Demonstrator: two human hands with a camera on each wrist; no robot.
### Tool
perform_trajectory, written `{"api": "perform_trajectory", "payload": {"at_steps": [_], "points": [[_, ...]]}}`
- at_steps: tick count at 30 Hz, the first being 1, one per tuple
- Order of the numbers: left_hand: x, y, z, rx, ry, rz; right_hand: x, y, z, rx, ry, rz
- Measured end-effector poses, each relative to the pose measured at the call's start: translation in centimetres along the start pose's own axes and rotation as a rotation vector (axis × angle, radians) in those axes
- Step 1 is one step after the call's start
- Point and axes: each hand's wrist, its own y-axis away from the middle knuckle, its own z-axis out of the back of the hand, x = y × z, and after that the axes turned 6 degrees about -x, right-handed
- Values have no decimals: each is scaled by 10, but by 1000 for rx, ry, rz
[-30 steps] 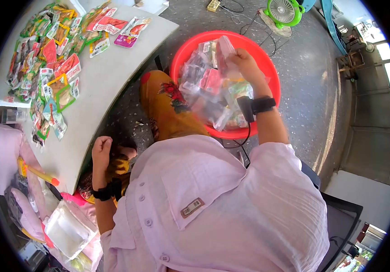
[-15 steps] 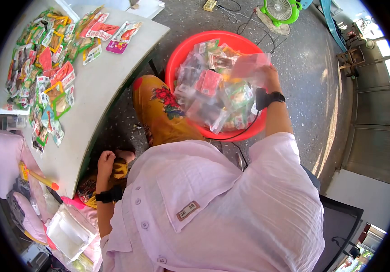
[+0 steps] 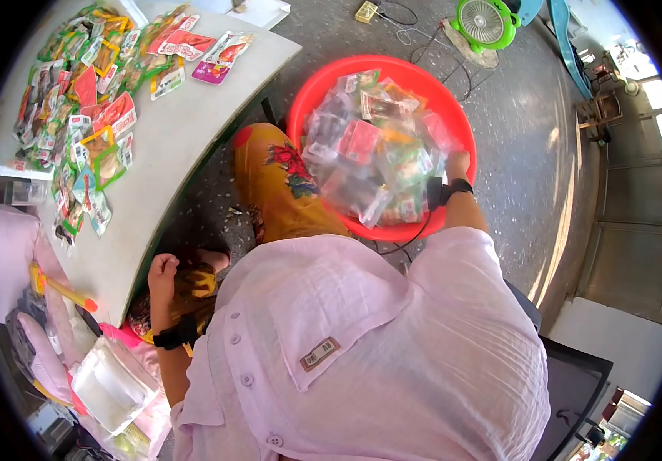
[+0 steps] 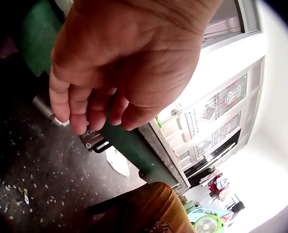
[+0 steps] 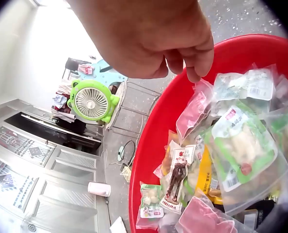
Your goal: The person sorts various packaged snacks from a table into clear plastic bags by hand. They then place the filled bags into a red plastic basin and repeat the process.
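Observation:
My right hand (image 3: 458, 165) is at the right rim of a red plastic basin (image 3: 465, 119). With curled fingers it pinches the end of a clear plastic pouch (image 5: 195, 111) with a pink side, which lies against the basin's inner wall. Several sealed food packets fill the basin, among them a green-edged one (image 5: 243, 145), a white one with a dark brown piece (image 5: 178, 179) and a pink one (image 3: 359, 141). My left hand (image 3: 163, 273) hangs beside the table edge, fingers loosely curled and holding nothing; its palm (image 4: 129, 63) shows in the left wrist view.
A pale table (image 3: 169, 146) at left bears a heap of food packets (image 3: 77, 100); a purple-and-white packet (image 3: 223, 58) lies apart from it. A green fan (image 3: 489, 21) and loose cables (image 3: 465, 77) are beyond the basin. A white foam box (image 3: 116, 384) sits lower left.
My right hand has drawn the clear pouch from over the basin's middle to its right side and lowered it there. The left hand stays by the table edge with its fingers slightly looser.

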Motion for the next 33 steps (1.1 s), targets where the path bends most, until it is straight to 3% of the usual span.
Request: {"api": "perform_trajectory", "payload": {"at_steps": [2,4,5,6,7,9,10,12,14,16,20,22,24,27,30,33], "points": [[1,5,17,-139,36,-17,55,33,9,90,277,425],[10,10,43,-265,16,-62,90,60,-15,-71,22,521],[7,18,54,-343,10,-67,103,60,-29,251,-164,418],[9,25,66,-434,40,-91,108,54,-57,395,-218,423],[15,32,81,-497,-46,-154,161,116,-28,428,-501,276],[24,50,102,-684,-155,-204,213,168,-16,526,-381,539],[16,61,110,-772,-249,-158,225,180,-21,759,-444,462],[28,79,127,-919,-406,-106,243,209,-45,866,-464,551],[45,95,146,-1071,-654,-249,273,261,-35,848,-484,595],[43,114,159,-1198,-787,-175,278,275,-60,925,-536,704],[59,146,190,-1373,-980,67,303,315,-54,958,-507,919],[85,160,212,-1370,-933,214,306,314,-63,932,-489,1045],[109,171,227,-1320,-908,378,315,328,-49,969,-505,943],[166,180,250,-1019,-535,572,319,331,-49,952,-536,956],[147,183,253,-1036,-364,520,315,327,-50,914,-534,1012],[121,177,251,-945,-411,501,313,325,-46,908,-496,1062]]}}
